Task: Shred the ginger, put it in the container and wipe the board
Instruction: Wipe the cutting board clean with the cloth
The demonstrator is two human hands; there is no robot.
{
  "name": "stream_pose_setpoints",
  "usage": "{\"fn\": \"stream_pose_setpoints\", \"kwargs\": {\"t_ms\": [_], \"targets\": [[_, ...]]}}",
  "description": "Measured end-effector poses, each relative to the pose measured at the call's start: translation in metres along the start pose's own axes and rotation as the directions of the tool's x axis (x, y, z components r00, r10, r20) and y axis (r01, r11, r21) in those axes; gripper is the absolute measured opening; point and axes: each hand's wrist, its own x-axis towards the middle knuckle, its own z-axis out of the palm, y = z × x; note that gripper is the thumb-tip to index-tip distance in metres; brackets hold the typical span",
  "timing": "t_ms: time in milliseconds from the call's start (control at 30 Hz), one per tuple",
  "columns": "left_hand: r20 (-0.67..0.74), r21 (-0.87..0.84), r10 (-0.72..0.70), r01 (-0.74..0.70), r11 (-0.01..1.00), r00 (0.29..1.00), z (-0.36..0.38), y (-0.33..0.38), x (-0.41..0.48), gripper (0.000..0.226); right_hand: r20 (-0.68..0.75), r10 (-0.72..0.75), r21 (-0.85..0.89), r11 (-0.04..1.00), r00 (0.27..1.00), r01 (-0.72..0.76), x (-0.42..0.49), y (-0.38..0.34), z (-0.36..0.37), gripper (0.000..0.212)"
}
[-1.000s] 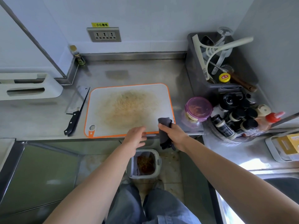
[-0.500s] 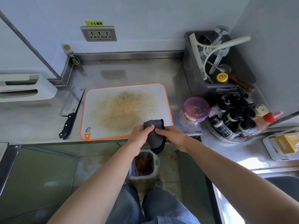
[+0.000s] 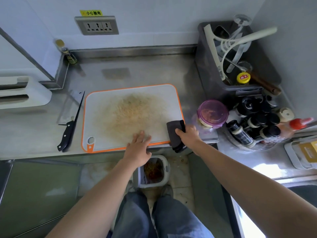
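Note:
A white cutting board with an orange rim (image 3: pixel 173 93) lies on the steel counter, its middle stained yellowish brown. My left hand (image 3: pixel 139 148) lies flat with straight fingers on the board's near edge. My right hand (image 3: pixel 187 134) grips a folded dark grey cloth (image 3: pixel 175 133) at the board's near right corner; the cloth hangs over the counter edge. A round container with a purple lid (image 3: pixel 212 113) stands just right of the board. A black-handled knife (image 3: pixel 68 127) lies left of the board.
A grey tub of utensils (image 3: pixel 211 79) stands at the back right, with a cluster of dark bottles (image 3: pixel 257 121) and a red-capped squeeze bottle (image 3: pixel 298 123) in front of it. An open white bin (image 3: pixel 154 170) sits on the floor below the counter edge.
My left hand let go of the cloth and now lies flat on the board's near edge. My right hand carried the cloth rightwards to the board's near right corner.

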Motion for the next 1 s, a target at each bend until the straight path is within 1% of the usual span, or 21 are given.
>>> {"fn": "stream_pose_setpoints", "kwargs": {"t_ms": [67, 133, 200, 300, 367, 400, 467, 500, 533, 567, 600, 633, 667, 700, 733, 767, 800, 833, 900, 967, 1000], "targets": [[0.004, 0.024, 0.009, -0.010, 1.000, 1.000, 0.001, 0.001, -0.001, 0.068, -0.027, 0.046, 0.102, 0.994, 0.999, -0.043, 0.003, 0.006, 0.002, 0.039], [0.004, 0.061, 0.017, -0.018, 0.998, 1.000, 0.000, 0.002, -0.003, 0.066, -0.033, 0.091, 0.129, 0.988, 0.995, -0.086, 0.003, 0.007, 0.003, 0.040], [-0.002, 0.104, 0.035, -0.034, 0.994, 0.999, 0.001, 0.002, -0.006, 0.062, -0.043, 0.130, 0.103, 0.987, 0.991, -0.125, -0.004, 0.004, 0.003, 0.042], [-0.018, 0.145, 0.057, -0.053, 0.988, 0.998, 0.001, 0.005, -0.013, 0.057, -0.070, 0.187, -0.019, 0.982, 0.980, -0.189, -0.010, 0.004, 0.006, 0.044], [-0.052, 0.119, 0.056, -0.050, 0.992, 0.997, -0.001, 0.008, -0.013, 0.053, -0.111, 0.200, -0.005, 0.979, 0.973, -0.202, -0.013, 0.000, 0.006, 0.044], [-0.091, 0.086, 0.046, -0.038, 0.996, 0.995, -0.002, 0.009, -0.012, 0.049, -0.148, 0.175, 0.017, 0.985, 0.973, -0.174, -0.013, -0.003, 0.005, 0.045], [-0.171, 0.030, 0.029, -0.024, 0.999, 0.985, -0.005, 0.010, -0.008, 0.040, -0.223, 0.101, 0.137, 0.988, 0.970, -0.072, -0.013, -0.010, -0.001, 0.044], [-0.204, -0.010, 0.032, -0.034, 0.999, 0.979, -0.008, 0.010, -0.005, 0.037, -0.230, 0.059, 0.230, 0.973, 0.971, -0.005, -0.014, -0.016, -0.006, 0.042], [-0.220, -0.099, 0.027, -0.050, 0.994, 0.975, -0.010, 0.011, -0.002, 0.037, -0.198, 0.024, 0.321, 0.946, 0.980, 0.042, -0.015, -0.022, -0.010, 0.039], [-0.222, -0.269, 0.009, -0.070, 0.960, 0.975, -0.013, 0.013, 0.001, 0.041, -0.135, -0.010, 0.384, 0.921, 0.991, 0.062, -0.016, -0.027, -0.014, 0.037], [-0.169, -0.499, -0.039, -0.051, 0.865, 0.985, -0.018, 0.017, 0.004, 0.044, -0.051, -0.039, 0.414, 0.909, 0.998, 0.057, -0.016, -0.031, -0.016, 0.033], [-0.080, -0.735, -0.087, 0.000, 0.678, 0.993, -0.026, 0.023, 0.005, 0.046, 0.046, -0.054, 0.416, 0.909, 0.997, 0.030, -0.016, -0.034, -0.018, 0.029], [0.018, -0.890, -0.120, 0.071, 0.451, 0.993, -0.033, 0.029, 0.008, 0.046, 0.146, -0.060, 0.421, 0.907, 0.988, -0.007, -0.016, -0.037, -0.018, 0.024], [0.073, -0.953, -0.129, 0.107, 0.283, 0.989, -0.038, 0.034, 0.013, 0.041, 0.228, -0.055, 0.411, 0.910, 0.972, -0.045, -0.016, -0.039, -0.017, 0.020], [0.068, -0.969, -0.150, 0.101, 0.224, 0.986, -0.041, 0.038, 0.019, 0.034, 0.282, -0.045, 0.395, 0.916, 0.958, -0.074, -0.013, -0.038, -0.014, 0.020], [0.038, -0.976, -0.182, 0.076, 0.204, 0.983, -0.045, 0.041, 0.023, 0.025, 0.304, -0.040, 0.363, 0.929, 0.952, -0.077, -0.012, -0.039, -0.013, 0.024], [0.007, -0.977, -0.219, 0.054, 0.208, 0.976, -0.049, 0.043, 0.028, 0.018, 0.304, -0.044, 0.330, 0.942, 0.952, -0.062, -0.007, -0.038, -0.011, 0.030], [-0.011, -0.975, -0.247, 0.044, 0.218, 0.969, -0.053, 0.045, 0.033, 0.014, 0.278, -0.057, 0.302, 0.953, 0.959, -0.031, -0.005, -0.038, -0.013, 0.035], [-0.026, -0.968, -0.251, 0.038, 0.248, 0.967, -0.062, 0.047, 0.042, 0.014, 0.182, -0.121, 0.275, 0.959, 0.976, 0.068, 0.004, -0.040, -0.020, 0.041], [-0.008, -0.962, -0.227, 0.055, 0.269, 0.974, -0.072, 0.049, 0.049, 0.012, 0.034, -0.188, 0.232, 0.957, 0.982, 0.175, 0.019, -0.044, -0.032, 0.040], [-0.021, -0.940, -0.224, 0.057, 0.337, 0.974, -0.075, 0.048, 0.055, 0.012, -0.048, -0.207, 0.227, 0.950, 0.977, 0.213, 0.030, -0.045, -0.039, 0.044]]}}
